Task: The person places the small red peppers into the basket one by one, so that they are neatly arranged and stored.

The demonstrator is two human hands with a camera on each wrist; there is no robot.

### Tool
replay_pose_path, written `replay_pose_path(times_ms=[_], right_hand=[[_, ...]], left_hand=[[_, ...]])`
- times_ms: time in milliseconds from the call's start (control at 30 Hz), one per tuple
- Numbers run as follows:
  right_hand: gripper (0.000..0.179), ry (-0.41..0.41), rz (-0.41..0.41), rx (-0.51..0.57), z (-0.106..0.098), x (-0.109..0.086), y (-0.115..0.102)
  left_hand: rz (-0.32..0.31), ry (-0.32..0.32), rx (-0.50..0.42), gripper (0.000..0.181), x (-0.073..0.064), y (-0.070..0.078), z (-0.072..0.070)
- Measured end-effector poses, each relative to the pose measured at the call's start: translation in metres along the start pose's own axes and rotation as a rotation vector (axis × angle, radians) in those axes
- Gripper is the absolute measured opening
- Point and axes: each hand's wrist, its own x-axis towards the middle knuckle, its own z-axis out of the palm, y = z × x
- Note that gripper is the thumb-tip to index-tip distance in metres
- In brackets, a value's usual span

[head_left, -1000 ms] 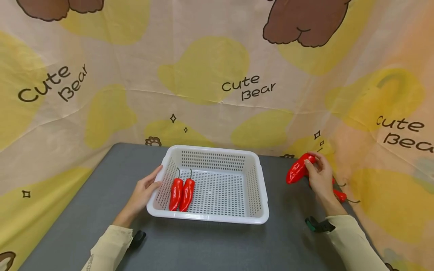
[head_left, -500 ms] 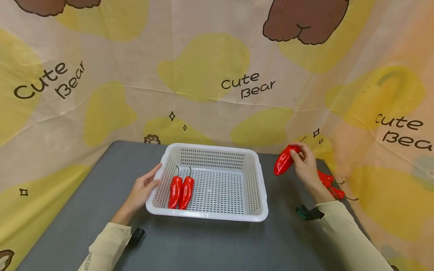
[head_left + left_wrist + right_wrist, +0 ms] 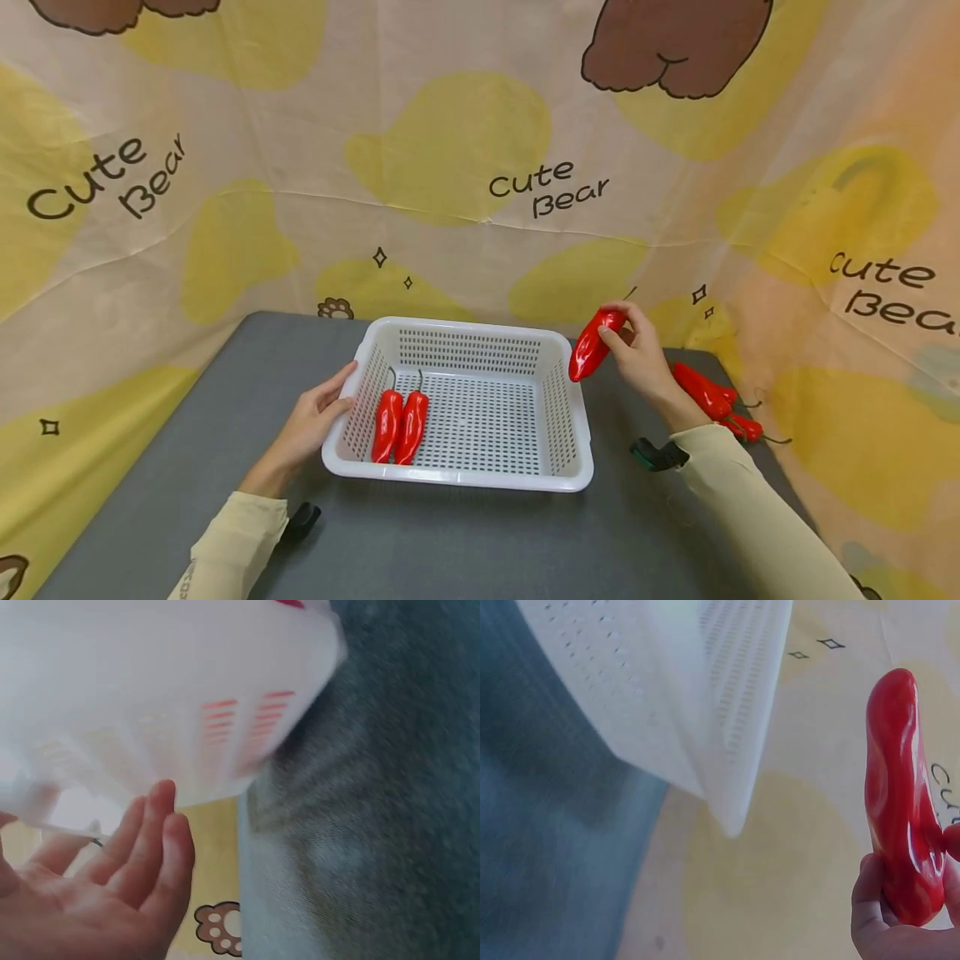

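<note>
In the head view my right hand (image 3: 637, 346) pinches a glossy red pepper (image 3: 590, 350) near its stem end, tip down, just over the right rim of a white plastic basket (image 3: 465, 482). The right wrist view shows thumb and fingers around the lower part of this red pepper (image 3: 900, 787), with the basket corner (image 3: 735, 750) beside it. Two red peppers (image 3: 386, 427) lie side by side in the basket's left part, stems pointing to the back. My left hand (image 3: 307, 425) rests at the left rim, its extended fingers (image 3: 176, 855) against the outer wall.
More red peppers (image 3: 701, 390) lie in a small heap on the right side of the grey table (image 3: 465, 550). A printed cloth (image 3: 435, 150) hangs behind the table and along both sides. Dark straps (image 3: 660, 454) circle the wrists.
My right hand has carried the pepper leftward from above the heap to the basket's right rim, uncovering more of the heap. My left hand stays at the basket, which keeps its place.
</note>
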Motion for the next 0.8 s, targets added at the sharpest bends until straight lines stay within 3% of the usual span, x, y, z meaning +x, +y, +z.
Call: replay_pose_path(times_ms=[167, 367, 800], right_hand=[[0.039, -0.057, -0.012, 0.024, 0.013, 0.008, -0.005], [0.04, -0.137, 0.005, 0.015, 0.028, 0.015, -0.012], [0.042, -0.329, 0.002, -0.007, 0.06, 0.028, -0.015]], left_hand=[[-0.023, 0.033, 0.02, 0.057, 0.0, 0.006, 0.004], [0.014, 0.085, 0.054, 0.055, 0.001, 0.005, 0.008], [0.033, 0.099, 0.069, 0.055, 0.001, -0.001, 0.009]])
